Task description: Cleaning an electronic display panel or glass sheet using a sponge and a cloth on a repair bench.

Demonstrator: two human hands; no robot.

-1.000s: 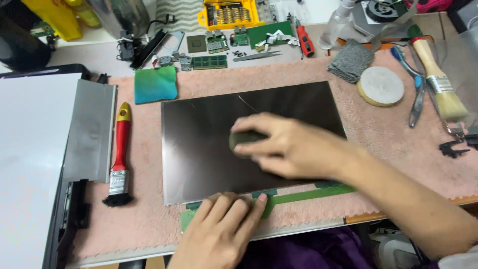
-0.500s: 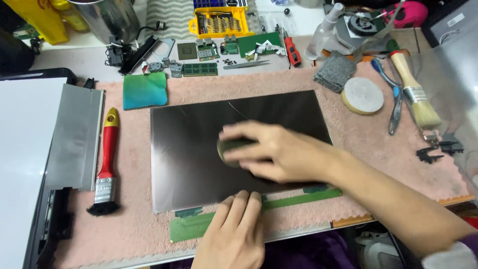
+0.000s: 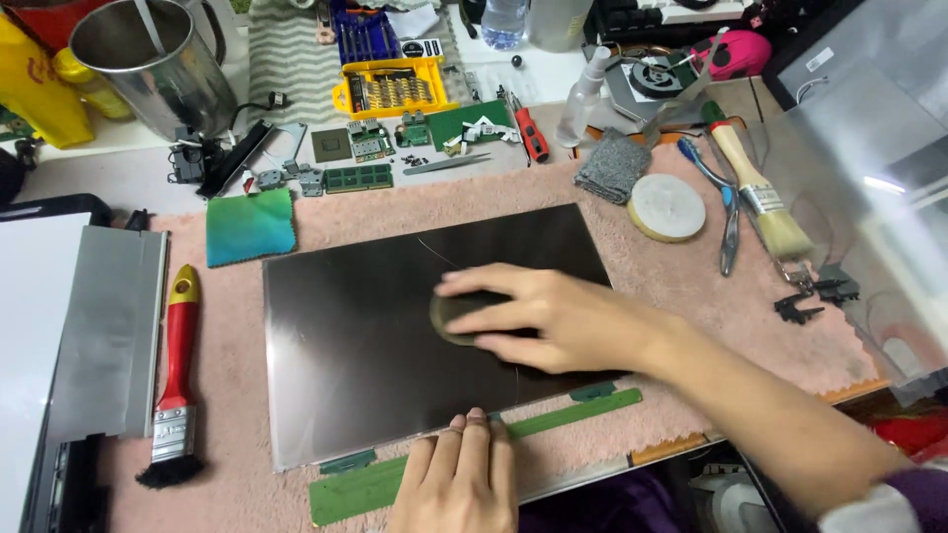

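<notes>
Your right hand [image 3: 553, 321]: fingers closed around a dark round pad [image 3: 456, 314] on the dark panel [image 3: 365, 345]. Left hand [image 3: 459, 479]: fingers together, pressing the panel's near edge.

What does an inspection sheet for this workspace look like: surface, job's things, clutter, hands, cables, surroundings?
Surface: pink mat on a desk.
Job's things: dark panel flat on the mat, green strip along its near edge; round pad on the panel.
Clutter: red brush, wooden brush, pliers, white disc, grey cloth, green cloth, yellow bit case, metal cup.
Hands: right hand presses the pad; left hand rests at the panel's near edge.
Cables: nothing seen.
Surroundings: clear plastic sheet at right.
</notes>
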